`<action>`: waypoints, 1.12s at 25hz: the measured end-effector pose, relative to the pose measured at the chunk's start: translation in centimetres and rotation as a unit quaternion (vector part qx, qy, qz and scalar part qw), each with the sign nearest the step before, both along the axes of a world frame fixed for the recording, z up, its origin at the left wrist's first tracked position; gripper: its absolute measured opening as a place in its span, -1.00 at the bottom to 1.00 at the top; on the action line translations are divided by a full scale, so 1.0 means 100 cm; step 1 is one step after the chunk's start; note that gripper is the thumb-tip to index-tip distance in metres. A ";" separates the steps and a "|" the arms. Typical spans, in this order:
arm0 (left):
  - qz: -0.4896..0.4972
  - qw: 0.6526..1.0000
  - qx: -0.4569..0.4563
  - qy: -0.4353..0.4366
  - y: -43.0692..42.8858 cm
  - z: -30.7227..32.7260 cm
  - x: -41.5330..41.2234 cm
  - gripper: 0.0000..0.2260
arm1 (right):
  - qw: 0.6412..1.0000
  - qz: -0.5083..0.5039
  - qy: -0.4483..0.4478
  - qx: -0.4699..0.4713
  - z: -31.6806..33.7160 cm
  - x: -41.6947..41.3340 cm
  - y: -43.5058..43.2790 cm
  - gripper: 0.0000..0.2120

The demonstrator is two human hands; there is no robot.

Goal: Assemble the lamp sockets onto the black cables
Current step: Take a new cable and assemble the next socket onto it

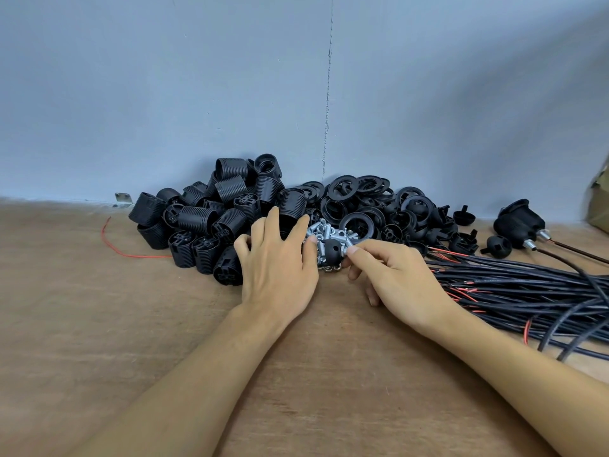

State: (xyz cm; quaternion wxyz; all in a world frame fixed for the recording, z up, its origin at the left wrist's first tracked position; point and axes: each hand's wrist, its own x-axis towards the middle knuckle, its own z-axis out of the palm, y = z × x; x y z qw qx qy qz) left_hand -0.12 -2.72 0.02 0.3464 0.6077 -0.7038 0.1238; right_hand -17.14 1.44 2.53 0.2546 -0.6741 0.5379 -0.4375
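Note:
A small black domed socket cap [330,250] sits between my two hands, in front of a heap of silver threaded tubes [329,233]. My left hand [276,265] grips the cap from the left with thumb and forefinger, other fingers spread. My right hand [392,275] pinches a silver tube [346,249] at the cap's right side. A pile of black ribbed socket bodies [211,219] lies to the left, black rings [356,199] behind. A bundle of black cables [520,291] with red wire ends lies to the right.
More black caps [461,232] lie behind the cables. Two assembled sockets on cables [520,225] rest at far right. A loose red wire [125,249] lies left on the wooden table [99,324]. A blue wall stands behind. A brown bag [599,199] sits at the right edge.

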 end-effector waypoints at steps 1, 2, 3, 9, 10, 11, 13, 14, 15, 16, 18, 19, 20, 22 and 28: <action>-0.002 1.000 -0.002 0.002 0.000 0.000 0.000 -0.65 | 1.000 -0.001 -0.003 0.000 0.000 0.000 0.000 -0.67; -0.006 1.000 -0.006 0.005 0.000 0.000 0.000 -0.66 | 1.000 -0.002 -0.002 -0.002 0.000 -0.001 0.000 -0.67; -0.010 1.000 -0.010 0.009 0.000 0.000 0.000 -0.66 | 1.000 -0.004 0.003 -0.005 -0.001 -0.001 -0.001 -0.67; -0.033 0.999 -0.029 0.012 0.001 0.001 0.000 -0.64 | 0.999 -0.026 -0.019 0.003 -0.005 -0.006 -0.007 -0.68; -0.036 0.999 -0.031 0.008 0.001 0.001 0.000 -0.64 | 0.999 -0.030 -0.033 0.008 -0.005 -0.006 -0.007 -0.69; -0.039 0.999 -0.032 0.004 0.001 0.001 0.001 -0.63 | 0.998 -0.033 -0.044 0.013 -0.005 -0.006 -0.008 -0.69; -0.043 0.999 -0.030 -0.002 0.002 0.001 0.001 -0.62 | 0.998 -0.035 -0.052 0.019 -0.004 -0.005 -0.008 -0.69; -0.043 0.999 -0.028 -0.001 0.002 0.002 0.001 -0.61 | 0.998 -0.035 -0.051 0.019 -0.004 -0.005 -0.008 -0.69; -0.044 0.999 -0.027 0.002 0.002 0.002 0.001 -0.60 | 0.998 -0.035 -0.051 0.018 -0.004 -0.005 -0.008 -0.70; -0.047 0.999 -0.025 0.006 0.003 0.003 0.001 -0.59 | 0.998 -0.035 -0.051 0.017 -0.004 -0.005 -0.007 -0.70; -0.069 0.997 -0.015 0.028 0.003 0.004 0.001 -0.56 | 0.998 -0.034 -0.052 0.018 -0.003 -0.005 -0.007 -0.70; -0.081 0.996 -0.010 0.043 0.004 0.004 0.001 -0.55 | 0.998 -0.033 -0.053 0.019 -0.004 -0.005 -0.006 -0.70; -0.089 0.994 -0.005 0.056 0.004 0.005 0.002 -0.53 | 0.998 -0.032 -0.052 0.020 -0.003 -0.005 -0.006 -0.70; -0.091 0.993 0.005 0.075 0.005 0.006 0.002 -0.50 | 0.998 -0.030 -0.050 0.022 -0.003 -0.006 -0.007 -0.69; -0.089 0.989 -0.007 0.115 0.007 0.008 0.001 -0.55 | 0.997 -0.028 -0.064 0.031 -0.003 -0.008 -0.009 -0.69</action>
